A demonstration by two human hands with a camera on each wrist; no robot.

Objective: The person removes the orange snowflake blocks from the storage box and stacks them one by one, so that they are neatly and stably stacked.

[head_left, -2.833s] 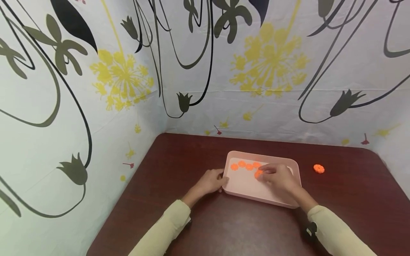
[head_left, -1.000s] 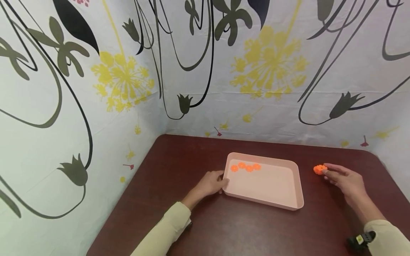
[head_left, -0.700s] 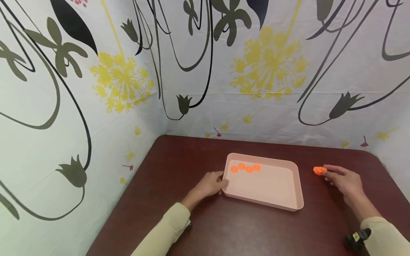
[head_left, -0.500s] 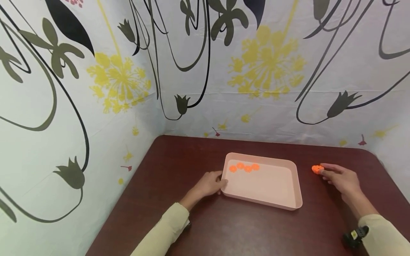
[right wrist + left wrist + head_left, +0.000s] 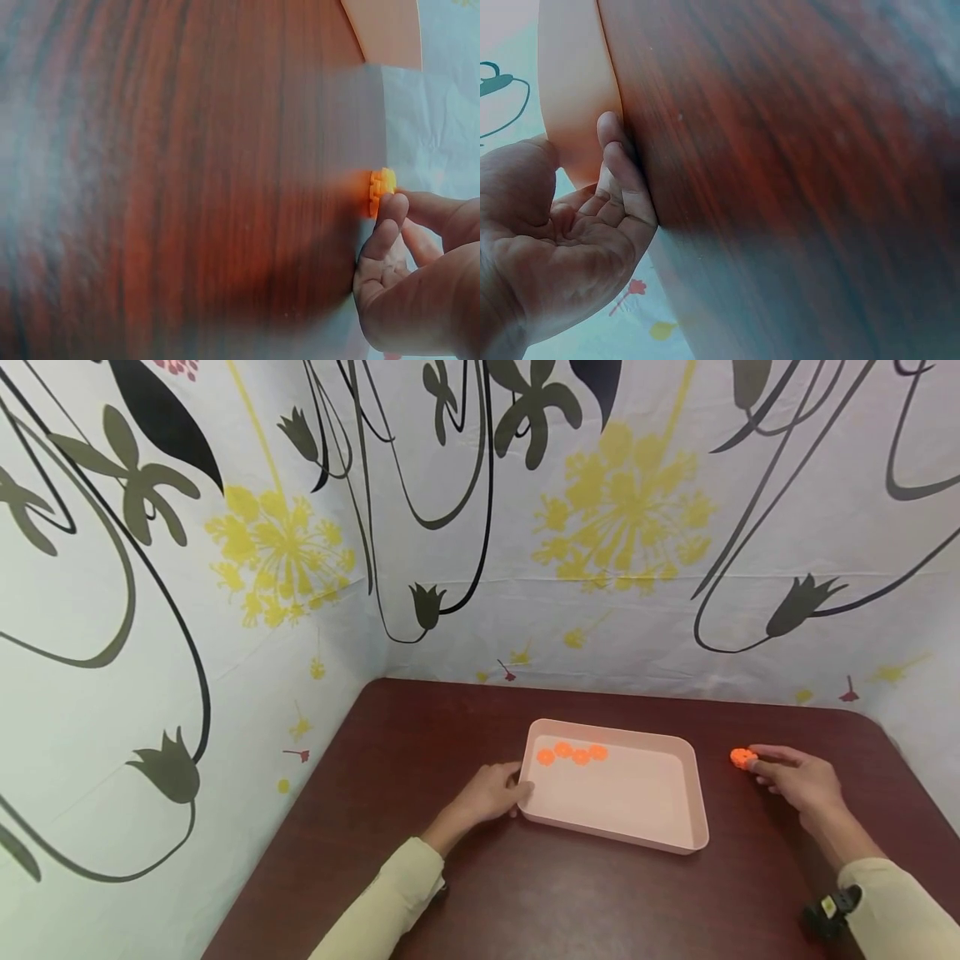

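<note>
A shallow pink tray (image 5: 622, 806) lies on the table, with several orange notched discs (image 5: 581, 757) in a wavy row near its far left corner. My left hand (image 5: 487, 791) grips the tray's left end, thumb over the rim and the other fingers along the outside; the left wrist view shows this hand (image 5: 577, 240) against the tray wall (image 5: 577, 82). To the right of the tray, my right hand (image 5: 802, 782) pinches a small stack of orange notched discs (image 5: 742, 758) between thumb and fingers. In the right wrist view, the stack (image 5: 379, 193) stands on edge or tilted at the fingertips.
The dark red-brown wooden table (image 5: 555, 893) extends around the tray. A white cloth (image 5: 465, 552) printed with flowers hangs behind and along the left side. A black wrist device (image 5: 832, 910) sits at the right sleeve.
Over the last few seconds my right hand moved from above the tray to the discs at its right, and the disc under its fingers left the tray. Since then both hands stay nearly still.
</note>
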